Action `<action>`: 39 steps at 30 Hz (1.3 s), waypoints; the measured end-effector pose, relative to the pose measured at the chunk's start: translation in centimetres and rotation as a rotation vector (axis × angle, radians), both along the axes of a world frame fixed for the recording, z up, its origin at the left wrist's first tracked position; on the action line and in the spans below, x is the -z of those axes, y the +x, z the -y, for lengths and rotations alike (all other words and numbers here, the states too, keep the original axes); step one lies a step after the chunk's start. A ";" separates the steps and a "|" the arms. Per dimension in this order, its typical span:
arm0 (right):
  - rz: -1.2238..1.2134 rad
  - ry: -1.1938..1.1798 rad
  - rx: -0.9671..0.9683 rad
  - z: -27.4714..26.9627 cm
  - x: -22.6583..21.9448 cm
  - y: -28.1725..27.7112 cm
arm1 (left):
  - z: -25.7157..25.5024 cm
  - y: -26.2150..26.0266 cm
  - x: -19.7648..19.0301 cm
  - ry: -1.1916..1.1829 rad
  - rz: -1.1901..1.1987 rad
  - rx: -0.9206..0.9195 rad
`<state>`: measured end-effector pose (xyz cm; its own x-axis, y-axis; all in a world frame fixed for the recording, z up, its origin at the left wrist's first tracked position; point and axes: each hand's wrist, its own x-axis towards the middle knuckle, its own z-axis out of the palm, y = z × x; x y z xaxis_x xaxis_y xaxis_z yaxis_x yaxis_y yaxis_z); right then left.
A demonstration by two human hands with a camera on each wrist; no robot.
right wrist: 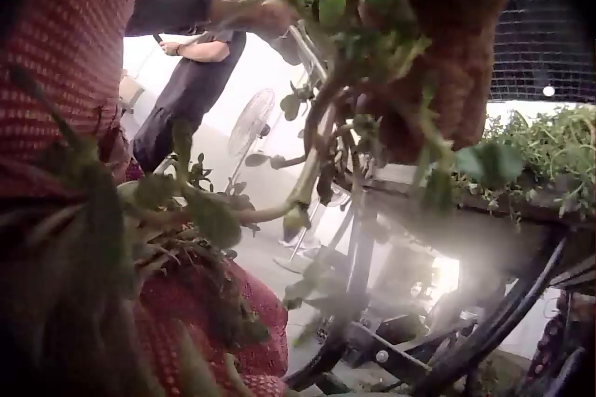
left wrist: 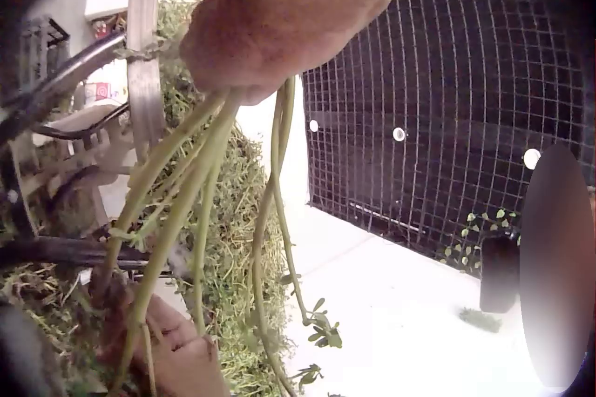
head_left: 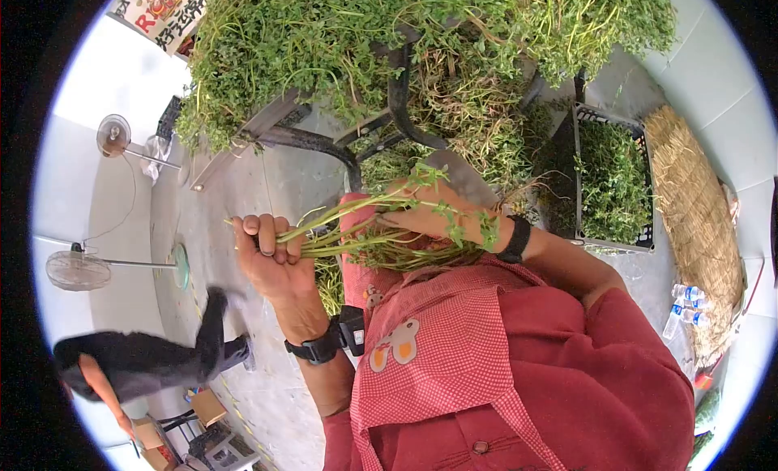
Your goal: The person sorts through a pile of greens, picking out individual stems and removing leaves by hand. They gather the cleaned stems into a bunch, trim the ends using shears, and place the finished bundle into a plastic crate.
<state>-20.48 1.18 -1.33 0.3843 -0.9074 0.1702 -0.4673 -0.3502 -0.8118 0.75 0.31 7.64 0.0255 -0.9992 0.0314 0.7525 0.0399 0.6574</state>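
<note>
A bunch of long green leafy stems (head_left: 348, 237) stretches across the lap between two hands. My left hand (head_left: 275, 256) curls its fingers round the bare stem ends. Farther along, my right hand (head_left: 429, 213) grips the same bunch nearer the leaves, its thumb lying along the stems. In the left wrist view, several stems (left wrist: 191, 192) hang below the left hand (left wrist: 279, 25), and the right hand (left wrist: 177, 350) is around their lower part. Blurred leaves (right wrist: 214, 215) fill the front of the right wrist view, partly covering the right hand (right wrist: 433, 62).
Heaped greens (head_left: 324, 49) cover a dark-framed table in front. At right stand a black crate (head_left: 614, 244) of greens, a rolled straw mat (head_left: 689, 220) and water bottles (head_left: 689, 305). Fans (head_left: 79, 271) and a person in dark clothes (head_left: 146, 361) are on the left.
</note>
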 end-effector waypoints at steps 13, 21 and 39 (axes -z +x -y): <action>1.065 0.857 0.156 0.8 1.3 -4.4 | 0.5 3.4 -0.1 -0.030 -0.039 -0.033; 0.624 0.376 -0.176 1.3 2.7 -4.8 | 0.5 3.4 -0.1 0.008 -0.010 -0.042; -0.266 -0.436 -0.067 -2.0 1.0 -1.6 | 0.1 2.2 -0.2 0.051 0.035 -0.089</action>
